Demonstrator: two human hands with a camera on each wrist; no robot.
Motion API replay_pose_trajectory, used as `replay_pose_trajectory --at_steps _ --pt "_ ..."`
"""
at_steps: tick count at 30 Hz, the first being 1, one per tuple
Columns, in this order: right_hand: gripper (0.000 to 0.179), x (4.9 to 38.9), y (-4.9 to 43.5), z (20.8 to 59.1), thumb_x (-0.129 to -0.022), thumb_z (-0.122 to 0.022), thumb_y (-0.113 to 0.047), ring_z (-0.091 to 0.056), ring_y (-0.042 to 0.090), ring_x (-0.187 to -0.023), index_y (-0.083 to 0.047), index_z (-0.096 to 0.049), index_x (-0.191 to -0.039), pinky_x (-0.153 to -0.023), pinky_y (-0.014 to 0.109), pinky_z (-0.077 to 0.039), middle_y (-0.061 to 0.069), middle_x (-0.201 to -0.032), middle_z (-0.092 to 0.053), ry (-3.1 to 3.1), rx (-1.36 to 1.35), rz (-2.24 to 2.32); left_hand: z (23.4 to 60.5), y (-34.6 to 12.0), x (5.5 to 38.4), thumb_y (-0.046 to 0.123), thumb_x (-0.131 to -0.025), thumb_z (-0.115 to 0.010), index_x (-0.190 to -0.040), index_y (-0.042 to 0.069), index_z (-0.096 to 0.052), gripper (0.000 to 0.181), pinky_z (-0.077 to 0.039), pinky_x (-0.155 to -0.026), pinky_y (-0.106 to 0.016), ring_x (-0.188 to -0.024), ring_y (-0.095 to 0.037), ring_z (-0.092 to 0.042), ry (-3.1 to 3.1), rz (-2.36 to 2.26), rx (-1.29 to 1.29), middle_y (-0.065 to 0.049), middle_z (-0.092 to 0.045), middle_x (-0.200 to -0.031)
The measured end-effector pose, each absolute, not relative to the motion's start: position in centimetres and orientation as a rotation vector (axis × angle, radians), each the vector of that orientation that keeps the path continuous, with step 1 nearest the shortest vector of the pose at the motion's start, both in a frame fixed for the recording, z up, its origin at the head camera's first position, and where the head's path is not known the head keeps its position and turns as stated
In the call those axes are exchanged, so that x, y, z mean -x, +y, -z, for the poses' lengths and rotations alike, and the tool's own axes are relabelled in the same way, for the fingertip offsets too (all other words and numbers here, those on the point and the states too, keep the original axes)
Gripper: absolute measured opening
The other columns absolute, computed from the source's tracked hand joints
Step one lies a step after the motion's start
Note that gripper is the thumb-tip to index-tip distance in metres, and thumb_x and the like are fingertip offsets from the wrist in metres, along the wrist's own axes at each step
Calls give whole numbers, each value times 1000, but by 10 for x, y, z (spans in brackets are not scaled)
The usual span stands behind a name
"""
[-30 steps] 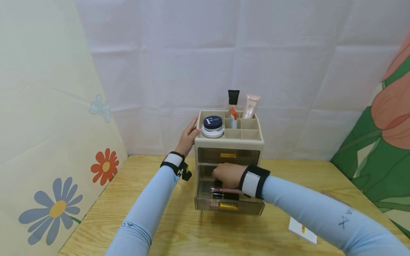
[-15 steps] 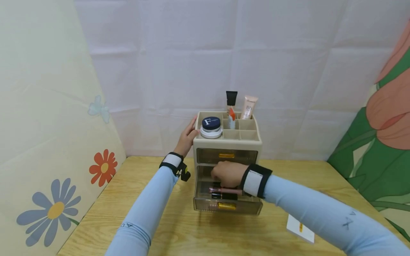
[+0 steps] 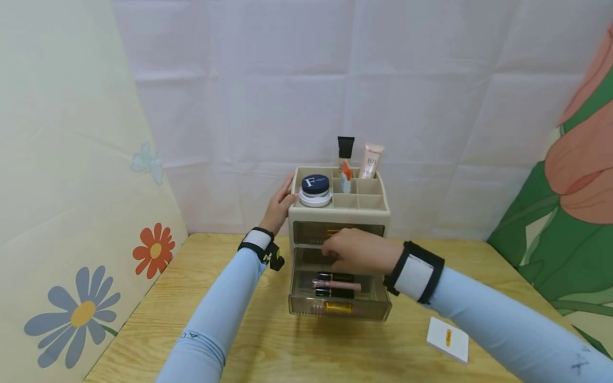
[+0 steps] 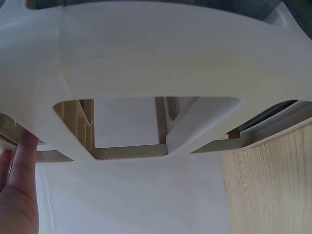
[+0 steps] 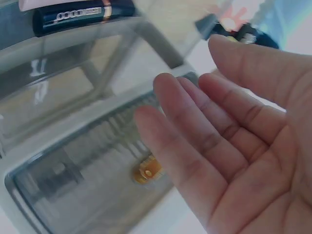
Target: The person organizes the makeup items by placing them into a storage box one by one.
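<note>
A cream cosmetics organizer [image 3: 340, 214] stands on the table with its lower smoky drawer [image 3: 369, 309] pulled out. Inside that drawer lie a pink tube [image 3: 337, 285] and two black tubes, one in front [image 3: 334, 293] and one behind. My left hand [image 3: 279, 208] rests against the organizer's left side, its fingers fairly straight in the left wrist view. Over the pulled-out drawer hovers my right hand [image 3: 361, 252], in front of the upper drawer. The right wrist view shows its palm bare and its fingers [image 5: 170, 146] loosely bent.
On the organizer's top sit a navy-lidded jar [image 3: 315, 184] over a white round case [image 3: 314, 199], a black-capped tube [image 3: 346, 147], a pink BB tube [image 3: 371, 161] and an orange-tipped item [image 3: 346, 178]. A white card or box [image 3: 447, 339] lies at the right on the table.
My right hand has risen out of the lower drawer and shifted slightly right, uncovering the rear black tube. My left hand stays at the organizer's side.
</note>
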State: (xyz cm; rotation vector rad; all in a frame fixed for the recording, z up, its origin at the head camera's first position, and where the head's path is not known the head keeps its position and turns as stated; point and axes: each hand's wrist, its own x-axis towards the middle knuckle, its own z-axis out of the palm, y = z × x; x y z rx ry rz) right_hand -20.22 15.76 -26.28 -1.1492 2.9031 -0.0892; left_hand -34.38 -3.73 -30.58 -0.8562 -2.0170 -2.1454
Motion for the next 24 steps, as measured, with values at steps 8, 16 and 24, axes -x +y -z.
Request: replay_pose_trajectory --at_steps 8,16,24 --pt "23 163 171 273 -83 -77 -14 -64 16 -77 -4 -69 -102 -65 30 -54 4 -90 -67 3177 1317 15 305 -37 343 14 -99 -44 -156 22 -21 62 -42 -99 -50 -131 -32 -42 -2018 2148 858 -16 -32 -153" --pt "26 138 175 310 -76 -83 -17 -60 12 -66 -6 -69 -95 -54 24 -51 1 -81 -63 3374 1506 -93 305 -36 341 12 -99 -44 -156 21 -21 63 -40 -101 -49 -131 -31 -41 -2023 2165 830 -16 -31 -154" --pt "24 129 175 343 -74 -80 -9 -57 15 -68 -4 -67 -94 -55 28 -50 3 -82 -60 3490 1787 53 305 -37 342 15 -98 -45 -156 24 -23 63 -41 -99 -50 -131 -31 -42 -2030 2145 828 -12 -31 -155"
